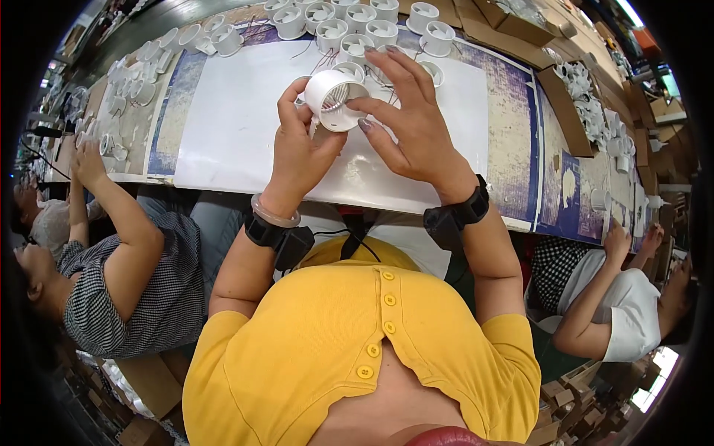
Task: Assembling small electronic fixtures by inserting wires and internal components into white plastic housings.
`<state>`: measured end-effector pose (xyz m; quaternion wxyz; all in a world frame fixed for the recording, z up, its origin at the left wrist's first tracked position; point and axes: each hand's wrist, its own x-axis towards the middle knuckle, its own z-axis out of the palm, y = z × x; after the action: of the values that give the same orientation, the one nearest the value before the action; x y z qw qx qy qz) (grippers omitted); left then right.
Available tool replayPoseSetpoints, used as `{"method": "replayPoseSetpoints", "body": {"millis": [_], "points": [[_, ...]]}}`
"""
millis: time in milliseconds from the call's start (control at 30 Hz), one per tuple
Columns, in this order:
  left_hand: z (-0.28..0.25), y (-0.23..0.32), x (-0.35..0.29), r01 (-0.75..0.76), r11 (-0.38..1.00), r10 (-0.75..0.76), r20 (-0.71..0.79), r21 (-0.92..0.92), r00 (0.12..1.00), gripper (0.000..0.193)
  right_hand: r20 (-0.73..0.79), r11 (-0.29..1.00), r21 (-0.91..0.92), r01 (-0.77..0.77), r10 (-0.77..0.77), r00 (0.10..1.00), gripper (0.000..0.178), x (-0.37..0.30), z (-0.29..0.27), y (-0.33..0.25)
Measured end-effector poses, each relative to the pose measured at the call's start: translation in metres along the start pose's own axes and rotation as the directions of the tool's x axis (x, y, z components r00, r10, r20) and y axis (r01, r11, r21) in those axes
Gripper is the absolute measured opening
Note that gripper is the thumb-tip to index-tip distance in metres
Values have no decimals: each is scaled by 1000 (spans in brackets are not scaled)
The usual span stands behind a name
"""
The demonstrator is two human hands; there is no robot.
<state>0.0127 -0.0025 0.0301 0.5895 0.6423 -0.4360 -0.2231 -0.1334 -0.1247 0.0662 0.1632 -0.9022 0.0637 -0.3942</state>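
Note:
My left hand [299, 154] is wrapped round a white round plastic fan housing [322, 91], lifted above the white sheet [230, 111] on the table. The housing is tilted, its open end turned toward my right hand, and ribs or a grille show inside. My right hand [420, 130] has its fingers spread. Its index fingertip reaches to the rim of the opening, while the thumb sits just beside the housing. Whether the index finger touches the inside cannot be made out. Just beyond my hands, several white fan units [331, 31] with thin dark and red wires stand on the table.
More white housings [141, 91] lie on the left part of the table. At the right stands a cardboard box [563, 111] of white parts. One co-worker [134, 275] sits at my left and another [610, 312] at my right, both with hands near the table edge.

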Motion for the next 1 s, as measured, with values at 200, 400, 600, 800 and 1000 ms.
{"method": "replayPoseSetpoints", "body": {"millis": [200,400,600,800,1000], "points": [[7,-6,0,-7,999,6,38,44,999,80,39,984,-175,43,-37,999,22,3,9,2],[14,-13,2,-162,986,160,49,36,986,77,14,994,-108,1,1,1000,20,2,16,-3],[11,-12,1,-74,996,76,53,-46,996,77,26,988,139,-73,71,997,18,-6,21,-2],[8,-14,3,-10,998,16,124,-54,992,77,67,863,471,-184,173,983,19,-8,1,13],[11,3,0,-353,922,351,41,161,935,76,-115,768,553,-322,454,884,30,-9,-13,27]]}}
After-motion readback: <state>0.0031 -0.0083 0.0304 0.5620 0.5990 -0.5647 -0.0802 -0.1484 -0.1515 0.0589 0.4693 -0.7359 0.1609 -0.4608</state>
